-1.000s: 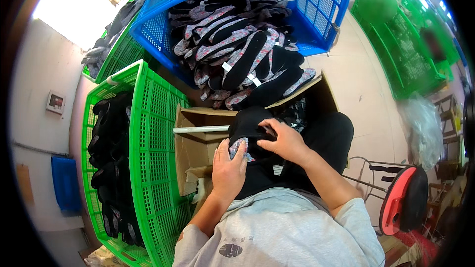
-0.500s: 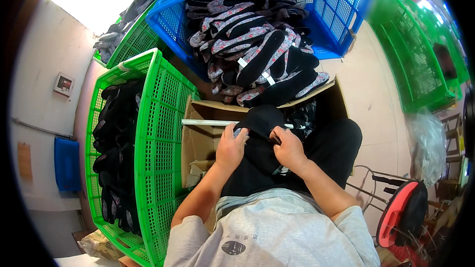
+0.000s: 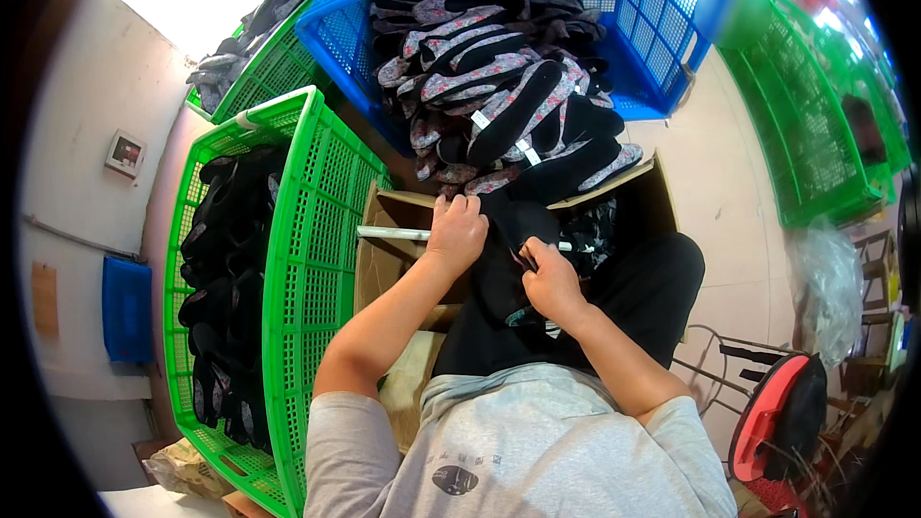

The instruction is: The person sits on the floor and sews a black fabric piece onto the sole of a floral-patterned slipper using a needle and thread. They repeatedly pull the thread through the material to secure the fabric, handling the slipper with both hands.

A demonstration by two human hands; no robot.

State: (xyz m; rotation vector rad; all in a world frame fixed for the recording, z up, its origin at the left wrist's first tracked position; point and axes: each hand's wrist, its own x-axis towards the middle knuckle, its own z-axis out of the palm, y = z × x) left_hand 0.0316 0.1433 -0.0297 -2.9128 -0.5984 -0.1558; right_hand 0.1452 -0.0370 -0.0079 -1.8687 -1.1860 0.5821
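Note:
Over my lap I have a black cloth slipper (image 3: pixel 518 223), its dark fabric merging with my black trousers. My left hand (image 3: pixel 457 232) grips its far left edge, fingers bent over the cloth. Closer to me, the closed fingers of my right hand (image 3: pixel 554 280) pinch the slipper's right side. Part of it is hidden behind my hands. Just beyond lies a heap of slippers (image 3: pixel 508 120) with black soles and floral cloth, several bearing small white tags.
A cardboard box (image 3: pixel 384 273) stands around my knees, with a white rod (image 3: pixel 393 233) across it. To the left is a green crate (image 3: pixel 312 259) of black slippers. The blue crate (image 3: pixel 657 24) holds the heap. A red-seated stool (image 3: pixel 767 422) stands at right.
My left hand has moved forward, away from me, to the slipper's far edge. The slipper has turned and stretched between my hands. My right hand has barely shifted.

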